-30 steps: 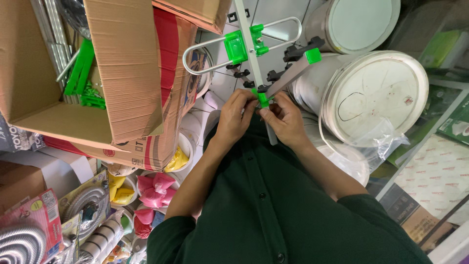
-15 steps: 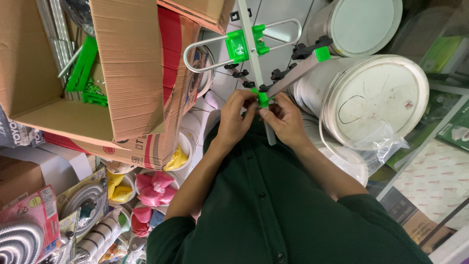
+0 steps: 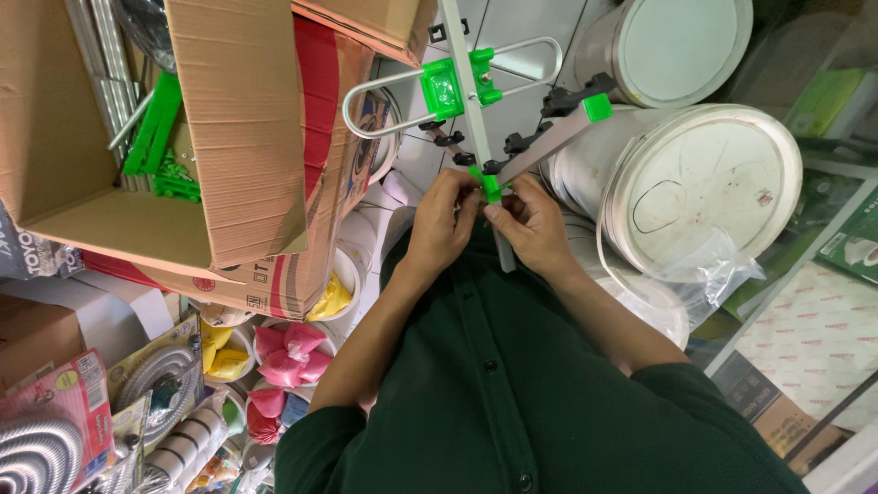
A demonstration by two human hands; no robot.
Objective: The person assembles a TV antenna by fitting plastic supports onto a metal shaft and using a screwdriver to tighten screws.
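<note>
Both hands (image 3: 444,224) (image 3: 530,224) pinch the green clip (image 3: 491,186) (brown cardboard box (image 3: 229,137) alongside).

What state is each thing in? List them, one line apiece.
Left hand: fingers closed on the green clip.
Right hand: pinching the same clip.
Green clip: seated where two metal bars meet.
Metal bars: joined, spread in a V.
White buckets: lids on.
Cardboard box: flaps open, metal rods and green parts inside.
</note>
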